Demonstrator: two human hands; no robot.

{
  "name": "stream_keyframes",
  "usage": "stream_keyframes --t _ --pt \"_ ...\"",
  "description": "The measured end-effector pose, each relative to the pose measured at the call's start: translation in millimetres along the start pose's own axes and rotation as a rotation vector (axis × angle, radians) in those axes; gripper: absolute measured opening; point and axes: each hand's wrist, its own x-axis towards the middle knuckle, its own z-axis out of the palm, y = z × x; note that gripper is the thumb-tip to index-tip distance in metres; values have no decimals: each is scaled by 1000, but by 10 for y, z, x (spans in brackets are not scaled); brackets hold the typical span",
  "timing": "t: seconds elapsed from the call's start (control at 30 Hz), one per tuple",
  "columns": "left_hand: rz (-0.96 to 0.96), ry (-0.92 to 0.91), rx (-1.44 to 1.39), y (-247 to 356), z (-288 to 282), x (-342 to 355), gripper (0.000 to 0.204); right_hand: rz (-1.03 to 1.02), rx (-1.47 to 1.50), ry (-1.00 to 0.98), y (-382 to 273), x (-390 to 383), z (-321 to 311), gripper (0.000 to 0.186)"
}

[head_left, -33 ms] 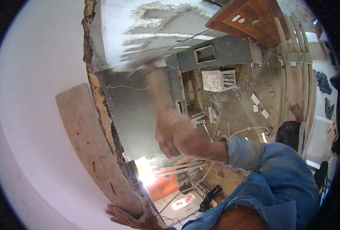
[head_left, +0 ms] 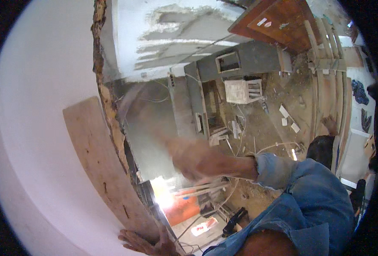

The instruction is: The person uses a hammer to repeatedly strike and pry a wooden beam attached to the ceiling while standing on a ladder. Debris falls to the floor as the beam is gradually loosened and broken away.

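Observation:
A long wooden board (head_left: 97, 158) lies slanted against the white wall surface (head_left: 35, 106), beside its broken edge (head_left: 108, 89). At the board's lower end my left hand (head_left: 144, 244) rests flat, fingers stretched across the board and the white surface. In the middle of the view my right hand (head_left: 195, 162) is closed round the handle of what looks like a hammer (head_left: 154, 128). Motion smears the tool, and its head shows only as a faint blur near the broken edge, above the board's right side. Whether it touches anything I cannot tell.
Far below is a dirt floor (head_left: 278, 113) with scattered offcuts and cables. A pale stool-like piece (head_left: 238, 91) stands there. Upright planks (head_left: 329, 85) line the right, near a brown door panel (head_left: 278, 25). A bright light (head_left: 163, 196) glows at lower centre.
My right hand has swung the hammer left and down toward the broken edge. My left hand has stayed in place on the board.

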Motion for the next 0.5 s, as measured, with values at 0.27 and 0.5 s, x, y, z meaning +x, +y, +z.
stream_keyframes --t 0.27,0.5 --pt "1 95 -48 44 56 4 98 62 304 353 -226 201 -104 41" --pt "17 91 -41 62 17 25 97 16 234 462 -387 369 -297 40"
